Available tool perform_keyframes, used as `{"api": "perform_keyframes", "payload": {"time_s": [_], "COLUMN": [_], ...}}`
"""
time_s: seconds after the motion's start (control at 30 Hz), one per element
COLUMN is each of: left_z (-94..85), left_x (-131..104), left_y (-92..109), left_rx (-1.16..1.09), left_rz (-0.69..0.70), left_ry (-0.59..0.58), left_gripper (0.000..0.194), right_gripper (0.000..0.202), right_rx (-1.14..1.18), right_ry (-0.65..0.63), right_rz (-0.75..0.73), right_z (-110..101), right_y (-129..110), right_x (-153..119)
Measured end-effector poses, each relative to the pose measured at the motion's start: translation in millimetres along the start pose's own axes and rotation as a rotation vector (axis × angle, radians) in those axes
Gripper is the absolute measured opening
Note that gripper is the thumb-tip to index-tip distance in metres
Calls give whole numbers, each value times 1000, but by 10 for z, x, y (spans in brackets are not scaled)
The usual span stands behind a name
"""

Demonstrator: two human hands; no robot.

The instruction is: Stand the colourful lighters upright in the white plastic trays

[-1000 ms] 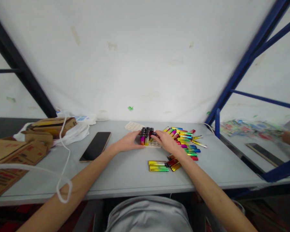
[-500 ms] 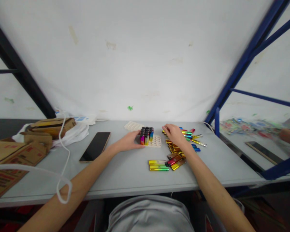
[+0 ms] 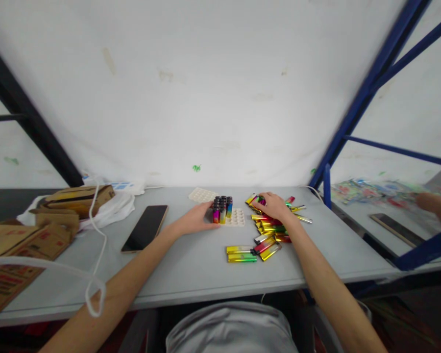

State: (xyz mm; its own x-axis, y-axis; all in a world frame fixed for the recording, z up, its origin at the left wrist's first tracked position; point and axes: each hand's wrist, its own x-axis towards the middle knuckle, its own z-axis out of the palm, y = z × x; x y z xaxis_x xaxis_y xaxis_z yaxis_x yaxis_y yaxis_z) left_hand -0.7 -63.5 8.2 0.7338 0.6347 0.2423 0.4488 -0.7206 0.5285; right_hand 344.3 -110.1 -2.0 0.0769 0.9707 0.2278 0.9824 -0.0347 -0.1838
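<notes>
A compact block of upright lighters (image 3: 223, 210) with black tops stands in the left part of a white tray with round holes (image 3: 237, 217). My left hand (image 3: 196, 219) is closed around the block's left side, thumb at the front and fingers behind. To the right lies a loose pile of shiny lighters (image 3: 266, 225) in yellow, red, green and blue. My right hand (image 3: 274, 206) is on the far part of this pile, its fingers bent and closed on a lighter, mostly hidden under them. Two yellow and green lighters (image 3: 241, 253) lie flat at the pile's front left.
Behind the block lies a second white holed tray (image 3: 202, 194). A phone (image 3: 146, 228) rests on the left, near torn cardboard boxes (image 3: 25, 235) and a white cable (image 3: 102, 245). A blue metal frame (image 3: 327, 184) borders the right, with another person's blurred hand (image 3: 435, 206) beyond it.
My right hand has moved slightly right and down into the pile, and lighters under it have shifted. My left hand stays at the block. The view has tilted slightly.
</notes>
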Motion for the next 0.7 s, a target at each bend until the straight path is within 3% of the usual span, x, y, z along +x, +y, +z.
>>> {"api": "perform_keyframes", "payload": {"time_s": [0.13,0.43,0.6,0.7], "left_z": [-3,19,20,12], "left_x": [8,8,4,-1], "left_y": [17,-17,-12,0], "left_rx": [6,5,2,-6], "left_rz": [-5,12,12,16], "left_ry": [17,17,25,20], "left_gripper": [73,74,72,69], "right_gripper": [84,65,55,54], "right_rx": [-37,-6,208,497], "right_ry": [34,51,221,308], "right_rz": [21,-52,-105,-65], "right_z": [-39,-58,-89,-57], "right_y": [-86,-211,-187,-212], "right_x": [-85,-69,-63,-36]}}
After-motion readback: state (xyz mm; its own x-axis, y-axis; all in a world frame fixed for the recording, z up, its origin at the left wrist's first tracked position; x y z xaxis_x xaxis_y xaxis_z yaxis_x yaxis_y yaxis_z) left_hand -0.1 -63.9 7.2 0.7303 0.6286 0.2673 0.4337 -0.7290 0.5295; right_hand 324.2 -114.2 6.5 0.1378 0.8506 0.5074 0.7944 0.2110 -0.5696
